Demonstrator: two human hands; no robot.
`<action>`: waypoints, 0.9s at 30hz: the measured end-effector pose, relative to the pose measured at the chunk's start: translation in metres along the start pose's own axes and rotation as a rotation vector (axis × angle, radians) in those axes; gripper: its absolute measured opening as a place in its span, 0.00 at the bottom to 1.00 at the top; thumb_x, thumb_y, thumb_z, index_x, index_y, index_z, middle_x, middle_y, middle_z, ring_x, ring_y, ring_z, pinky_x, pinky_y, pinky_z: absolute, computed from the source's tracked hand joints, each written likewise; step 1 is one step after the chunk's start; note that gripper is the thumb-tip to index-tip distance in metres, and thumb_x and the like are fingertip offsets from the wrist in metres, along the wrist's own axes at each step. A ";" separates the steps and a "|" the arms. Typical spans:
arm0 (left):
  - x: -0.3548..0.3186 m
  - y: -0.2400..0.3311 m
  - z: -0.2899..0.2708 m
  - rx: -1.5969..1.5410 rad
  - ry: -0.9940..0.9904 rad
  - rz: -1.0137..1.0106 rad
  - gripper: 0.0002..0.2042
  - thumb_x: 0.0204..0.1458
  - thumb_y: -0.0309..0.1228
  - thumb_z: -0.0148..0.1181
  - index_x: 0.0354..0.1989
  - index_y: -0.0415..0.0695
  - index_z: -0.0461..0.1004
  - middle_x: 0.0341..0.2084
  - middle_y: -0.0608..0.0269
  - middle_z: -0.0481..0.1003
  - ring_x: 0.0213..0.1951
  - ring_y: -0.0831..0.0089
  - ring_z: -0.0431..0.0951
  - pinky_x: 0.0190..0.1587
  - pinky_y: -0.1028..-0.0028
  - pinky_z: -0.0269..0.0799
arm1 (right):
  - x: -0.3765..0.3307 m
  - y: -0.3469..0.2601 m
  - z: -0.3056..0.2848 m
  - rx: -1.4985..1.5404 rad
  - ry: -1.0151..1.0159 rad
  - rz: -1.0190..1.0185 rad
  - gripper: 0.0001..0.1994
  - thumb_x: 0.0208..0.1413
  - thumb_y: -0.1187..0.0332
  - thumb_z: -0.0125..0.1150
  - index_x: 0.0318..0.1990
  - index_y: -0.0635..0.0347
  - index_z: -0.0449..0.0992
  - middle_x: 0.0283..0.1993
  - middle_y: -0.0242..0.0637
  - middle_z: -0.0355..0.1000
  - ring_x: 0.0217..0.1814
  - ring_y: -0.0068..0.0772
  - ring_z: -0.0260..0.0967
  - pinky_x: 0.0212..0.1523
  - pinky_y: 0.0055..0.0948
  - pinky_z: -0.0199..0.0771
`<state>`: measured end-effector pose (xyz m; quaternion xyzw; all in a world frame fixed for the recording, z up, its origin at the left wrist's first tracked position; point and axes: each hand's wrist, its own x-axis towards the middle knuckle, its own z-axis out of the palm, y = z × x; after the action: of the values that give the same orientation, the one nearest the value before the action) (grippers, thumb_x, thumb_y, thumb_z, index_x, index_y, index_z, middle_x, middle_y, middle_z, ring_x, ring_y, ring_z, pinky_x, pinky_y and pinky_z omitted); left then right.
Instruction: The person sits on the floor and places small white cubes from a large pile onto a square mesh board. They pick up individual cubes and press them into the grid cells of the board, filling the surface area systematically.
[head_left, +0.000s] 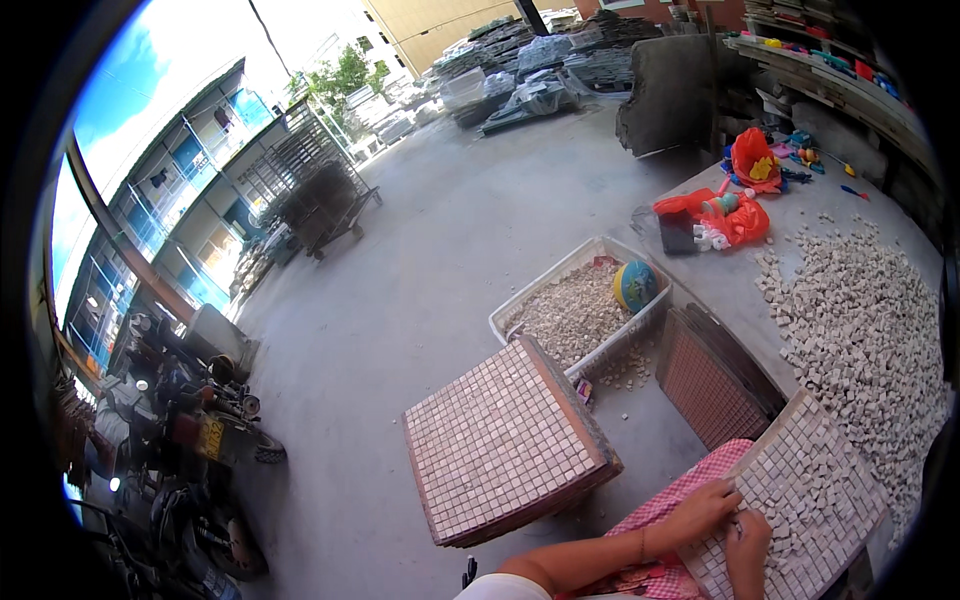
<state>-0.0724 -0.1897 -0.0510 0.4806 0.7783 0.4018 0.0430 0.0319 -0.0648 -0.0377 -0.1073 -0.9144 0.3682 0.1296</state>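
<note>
A gridded tray [812, 420] with small pale stone mosaic tiles rests at my lap, tilted. Part of its grid is filled with tiles, and loose ones are heaped over it. My left hand [706, 507] reaches in from the left over the tray's near left part, its fingers bent and closed. Close beside it, my right hand [748, 543] is low over the same tiles, fingers curled together. Whatever the fingertips pinch is too small to make out. Under the tray a red-and-white checked cloth [690, 478] covers my lap.
A stack of tile-filled trays [510, 440] stands left of my lap. Beyond it are a white bin [497, 322] of tile pieces with a ball [635, 286], and leaning trays [712, 385]. Loose tiles [850, 310] spread at right, near red plastic bags [745, 222]. Motorcycles [205, 450] are at left.
</note>
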 end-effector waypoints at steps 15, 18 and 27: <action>-0.015 0.007 -0.002 0.173 0.047 0.101 0.06 0.47 0.27 0.49 0.33 0.38 0.66 0.36 0.50 0.69 0.44 0.54 0.71 0.46 0.64 0.69 | -0.035 -0.002 -0.042 0.099 -0.015 0.109 0.09 0.47 0.76 0.57 0.37 0.65 0.79 0.37 0.48 0.76 0.40 0.44 0.74 0.46 0.36 0.73; -0.005 0.013 -0.013 0.126 -0.020 0.090 0.06 0.47 0.25 0.49 0.33 0.37 0.67 0.34 0.50 0.69 0.42 0.54 0.73 0.45 0.64 0.70 | -0.037 -0.010 -0.047 0.648 -0.026 0.336 0.05 0.51 0.74 0.60 0.30 0.68 0.76 0.25 0.36 0.71 0.23 0.30 0.67 0.26 0.28 0.66; 0.003 0.016 -0.022 -0.026 0.113 -0.067 0.04 0.48 0.21 0.57 0.33 0.38 0.75 0.30 0.54 0.74 0.30 0.56 0.76 0.31 0.68 0.71 | -0.042 0.018 -0.085 1.009 0.146 0.513 0.08 0.60 0.73 0.49 0.41 0.64 0.73 0.32 0.32 0.72 0.26 0.15 0.62 0.25 0.16 0.64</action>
<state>-0.0724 -0.1971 -0.0240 0.4304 0.7897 0.4367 0.0187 0.1007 -0.0095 0.0020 -0.2759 -0.5586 0.7706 0.1343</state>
